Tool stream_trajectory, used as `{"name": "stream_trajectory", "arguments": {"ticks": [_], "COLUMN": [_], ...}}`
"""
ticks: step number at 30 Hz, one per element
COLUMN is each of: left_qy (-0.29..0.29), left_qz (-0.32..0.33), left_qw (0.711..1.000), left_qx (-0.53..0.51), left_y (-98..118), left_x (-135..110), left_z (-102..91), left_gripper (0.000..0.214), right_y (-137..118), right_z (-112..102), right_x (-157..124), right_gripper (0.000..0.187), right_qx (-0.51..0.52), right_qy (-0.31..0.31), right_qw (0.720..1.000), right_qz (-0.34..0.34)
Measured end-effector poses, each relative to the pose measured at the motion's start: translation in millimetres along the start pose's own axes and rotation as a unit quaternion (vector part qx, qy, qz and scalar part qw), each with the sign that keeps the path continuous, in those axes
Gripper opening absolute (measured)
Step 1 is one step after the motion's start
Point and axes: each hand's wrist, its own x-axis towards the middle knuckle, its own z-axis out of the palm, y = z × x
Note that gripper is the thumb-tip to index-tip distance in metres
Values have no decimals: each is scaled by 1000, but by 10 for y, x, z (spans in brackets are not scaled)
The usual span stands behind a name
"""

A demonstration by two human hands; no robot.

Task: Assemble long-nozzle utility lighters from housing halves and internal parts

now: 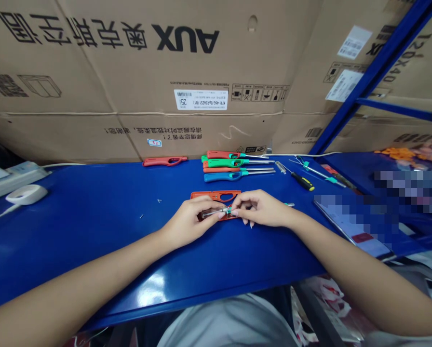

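My left hand [187, 219] is closed around a clear lighter fuel tank [212, 212], its metal-tipped end pointing right. At that end, the fingers of my right hand [261, 207] pinch a small green part [229, 210], mostly hidden by the fingertips. Beneath both hands lies an orange lighter shell half [232, 217], partly covered. Just behind it is another orange shell half [216, 194] with a trigger opening. A short piece of metal rod [290, 205] shows beyond my right hand.
Several assembled lighters [223, 177] lie behind my hands, with a red lighter handle [164, 161] to their left. A screwdriver [303, 181] and a clear tank [280, 167] are at right. Small screws [141, 216] lie left. A cardboard box [129, 96] walls the back; a phone-like slab [353, 226] sits right.
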Motion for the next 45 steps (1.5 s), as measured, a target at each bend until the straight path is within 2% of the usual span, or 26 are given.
{"name": "stream_trajectory", "arguments": {"ticks": [25, 45], "left_qy": [-13, -2], "left_qz": [1, -5], "left_qw": [1000, 1000], "left_qx": [-1, -20], "left_y": [31, -2], "left_x": [7, -1], "left_z": [-18, 16], "left_gripper": [23, 23], "right_y": [-11, 2], "right_z": [2, 50], "right_x": [-3, 51], "right_gripper": [35, 31], "right_qx": [-12, -52], "right_qy": [2, 43], "right_qw": [1000, 996], "right_qz": [3, -66]}}
